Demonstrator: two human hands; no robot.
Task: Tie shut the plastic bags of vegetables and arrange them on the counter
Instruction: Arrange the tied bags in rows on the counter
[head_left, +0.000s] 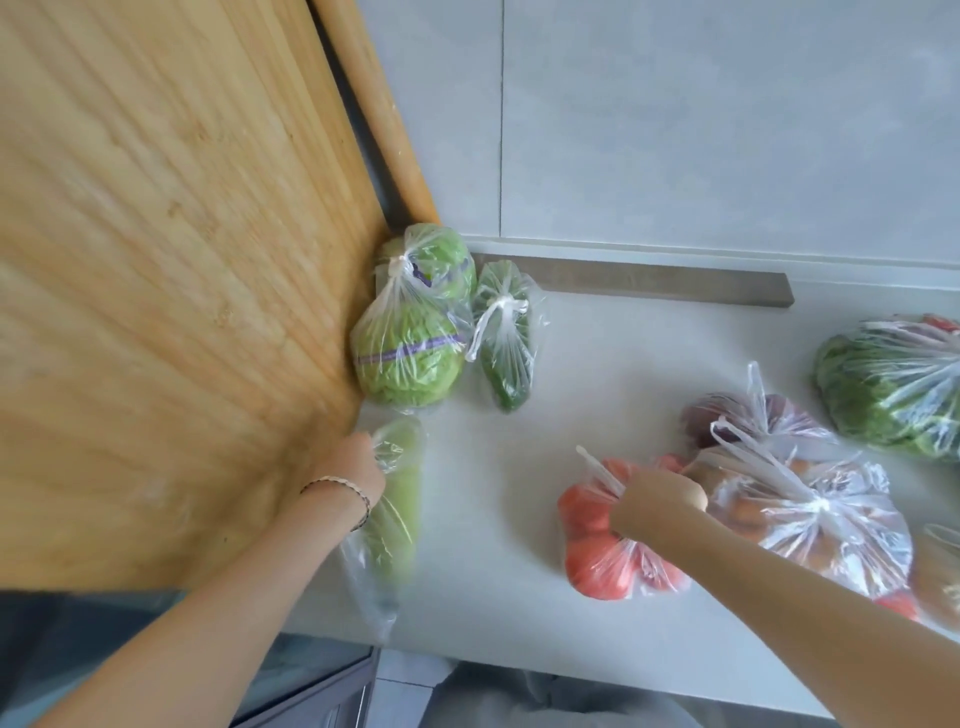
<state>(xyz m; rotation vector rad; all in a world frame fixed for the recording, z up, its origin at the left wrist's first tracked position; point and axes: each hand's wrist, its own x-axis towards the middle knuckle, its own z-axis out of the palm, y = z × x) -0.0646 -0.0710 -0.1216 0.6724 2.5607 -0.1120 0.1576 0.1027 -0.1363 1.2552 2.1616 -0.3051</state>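
The wooden board fills your left side, so place everything from it. On the counter, the knotted lettuce bag touches the board's far corner. A slimmer knotted bag of dark green vegetables lies just beyond it, away from the board.

The long bag of pale green vegetable lies just beside the board's edge. Its long axis runs along that edge, from near the lettuce bag back toward you. The bag is blurred, so you cannot tell whether it is tied.

The tomato bag sits well apart from the board.

Your hands are apart. Your left hand, the one nearer the board, grips the far end of the pale bag's plastic. Your right hand is clenched on the tomato bag's gathered neck.

The pale bag looks like the left hand's job: push it lengthwise along the board toward the lettuce bag.
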